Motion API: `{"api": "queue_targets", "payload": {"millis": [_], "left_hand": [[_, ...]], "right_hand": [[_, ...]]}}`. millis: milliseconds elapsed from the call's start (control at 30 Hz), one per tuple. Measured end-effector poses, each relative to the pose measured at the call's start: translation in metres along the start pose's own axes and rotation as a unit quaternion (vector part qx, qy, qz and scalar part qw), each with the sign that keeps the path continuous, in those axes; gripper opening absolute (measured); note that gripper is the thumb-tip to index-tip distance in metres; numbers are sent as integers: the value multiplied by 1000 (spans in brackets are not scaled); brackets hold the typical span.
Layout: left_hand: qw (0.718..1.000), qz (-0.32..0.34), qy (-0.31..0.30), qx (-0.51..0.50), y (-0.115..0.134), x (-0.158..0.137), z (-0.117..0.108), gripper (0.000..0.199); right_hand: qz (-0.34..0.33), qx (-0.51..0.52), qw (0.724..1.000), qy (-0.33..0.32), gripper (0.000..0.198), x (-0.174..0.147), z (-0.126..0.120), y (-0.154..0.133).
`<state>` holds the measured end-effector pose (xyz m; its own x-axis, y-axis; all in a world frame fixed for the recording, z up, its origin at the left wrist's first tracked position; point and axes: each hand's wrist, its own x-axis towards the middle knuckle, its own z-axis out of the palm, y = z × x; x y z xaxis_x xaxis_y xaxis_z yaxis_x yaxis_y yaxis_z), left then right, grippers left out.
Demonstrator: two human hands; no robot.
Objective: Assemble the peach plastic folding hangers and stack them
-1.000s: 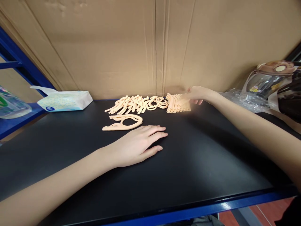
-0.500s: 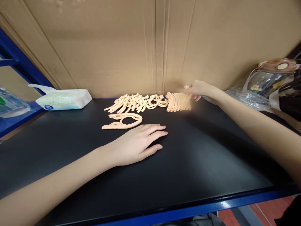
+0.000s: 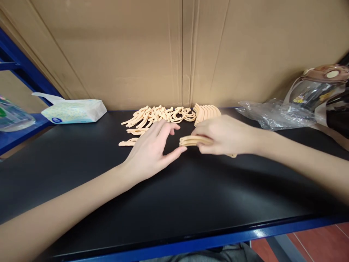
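My right hand (image 3: pixel 220 136) is closed around a curved beige plastic hanger arm (image 3: pixel 188 140), holding it just above the black table. Its left end points at my left hand (image 3: pixel 156 147), whose thumb and fingers are apart, with the thumb tip close to that end. Partly hidden behind my left hand lies a folded beige hanger (image 3: pixel 127 143). Farther back is a loose pile of beige curved parts (image 3: pixel 140 115), with several ring-like hook parts (image 3: pixel 177 115) beside it. To their right, a neat row of hanger arms (image 3: pixel 205 112) lies side by side.
A tissue pack (image 3: pixel 75 111) lies at the back left. Crumpled clear plastic bags (image 3: pixel 272 114) and a clear bottle with a brown lid (image 3: pixel 311 91) are at the right. Cardboard (image 3: pixel 122 54) closes off the back, and a blue edge (image 3: pixel 191 247) runs along the front.
My right hand has come from the row toward the middle, bringing a hanger arm from there. My left hand has lifted and turned, with its fingers now curved toward that piece.
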<state>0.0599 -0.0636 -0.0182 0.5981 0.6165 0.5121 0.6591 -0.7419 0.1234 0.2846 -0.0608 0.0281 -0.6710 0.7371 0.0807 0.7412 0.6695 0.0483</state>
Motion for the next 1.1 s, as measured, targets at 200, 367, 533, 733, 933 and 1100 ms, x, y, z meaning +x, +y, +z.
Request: {"api": "queue_targets", "payload": {"millis": [200, 367, 533, 733, 933, 1100], "left_hand": [[993, 66, -97, -10, 2, 2, 2, 27], [990, 78, -112, 27, -1, 3, 3, 28], [981, 122, -131, 78, -6, 6, -5, 29], [967, 172, -169, 85, -9, 5, -8, 29], [961, 201, -176, 77, -9, 5, -4, 26], [958, 201, -188, 77, -7, 5, -5, 27]], "right_hand": [[-80, -45, 994, 58, 23, -16, 20, -20], [-40, -13, 996, 74, 26, -20, 29, -16], [-19, 55, 997, 49, 21, -25, 31, -11], [-35, 50, 997, 49, 20, -26, 31, -15], [-36, 33, 998, 38, 18, -28, 31, -16], [-44, 42, 998, 24, 17, -29, 31, -15]]}}
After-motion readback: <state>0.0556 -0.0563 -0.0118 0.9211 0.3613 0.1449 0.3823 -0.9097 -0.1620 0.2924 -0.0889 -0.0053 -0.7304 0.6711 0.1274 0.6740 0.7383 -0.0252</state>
